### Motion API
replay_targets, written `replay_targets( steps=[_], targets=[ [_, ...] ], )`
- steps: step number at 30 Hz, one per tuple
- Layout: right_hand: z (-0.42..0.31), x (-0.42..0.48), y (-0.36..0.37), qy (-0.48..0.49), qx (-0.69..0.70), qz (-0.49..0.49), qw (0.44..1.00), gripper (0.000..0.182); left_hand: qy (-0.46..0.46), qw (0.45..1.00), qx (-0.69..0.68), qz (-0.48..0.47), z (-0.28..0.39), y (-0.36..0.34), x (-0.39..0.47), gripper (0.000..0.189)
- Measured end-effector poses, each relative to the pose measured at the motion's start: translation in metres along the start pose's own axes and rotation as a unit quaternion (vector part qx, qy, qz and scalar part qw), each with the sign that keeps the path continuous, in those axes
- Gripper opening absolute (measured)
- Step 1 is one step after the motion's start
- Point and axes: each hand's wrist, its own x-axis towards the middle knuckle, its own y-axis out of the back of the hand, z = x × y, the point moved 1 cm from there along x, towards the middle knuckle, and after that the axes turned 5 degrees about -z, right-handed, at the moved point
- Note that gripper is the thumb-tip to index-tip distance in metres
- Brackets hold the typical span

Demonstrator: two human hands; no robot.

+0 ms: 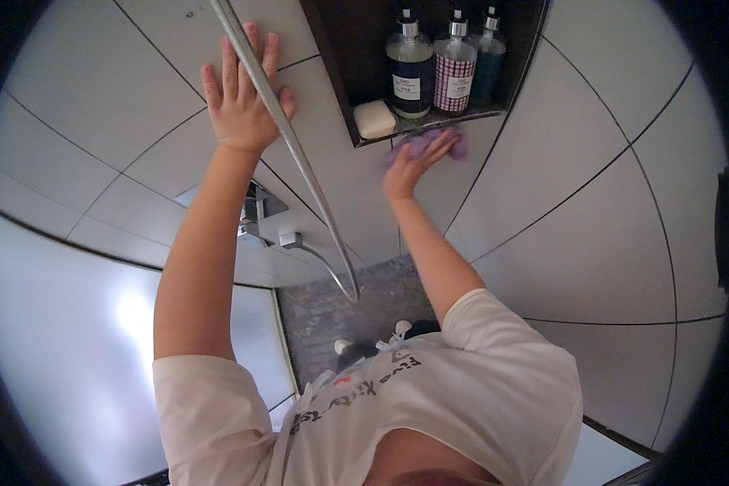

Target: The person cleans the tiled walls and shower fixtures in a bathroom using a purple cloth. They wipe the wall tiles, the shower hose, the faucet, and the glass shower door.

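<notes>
My left hand [243, 97] lies with fingers spread on the light wall tiles [164, 79], behind the metal shower hose [291, 140] that crosses in front of it. Just below the dark wall niche, my right hand [413, 164] presses a purple cloth [428, 143] to the tiles; the cloth is slightly blurred. In the niche [364, 36] stand a pump bottle with a dark label [409, 73], one with a checked label [455, 73] and a dark bluish one [489, 67]. A cream-coloured block, like a bar of soap [374, 119], sits at the niche's left corner.
The hose hangs in a loop from a wall outlet [290, 240]. Beside my left forearm is a chrome shower fitting [255, 212], partly hidden. A frosted glass panel [85, 328] stands at the left. The grey floor [322, 322] lies below, with my shoes on it.
</notes>
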Motion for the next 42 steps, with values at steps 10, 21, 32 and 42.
replay_targets(
  steps=[10,21,32,42],
  targets=[
    [0.012,0.018,-0.001,-0.101,-0.017,0.08,0.992,0.078,0.007,1.0,-0.007,0.03,0.003,-0.008,-0.001,0.074],
    [0.006,0.02,0.003,-0.026,-0.017,0.087,0.996,0.074,0.017,0.999,0.039,0.02,0.002,-0.01,0.0,0.064],
    [0.247,-0.031,0.035,-0.22,-0.006,0.078,0.972,0.064,-0.049,0.989,-0.047,0.129,0.0,-0.009,0.008,0.066],
    [0.268,-0.063,0.03,-0.56,0.371,0.204,0.712,0.062,-0.082,0.984,-0.063,0.143,-0.001,-0.01,0.005,0.064]
  ],
)
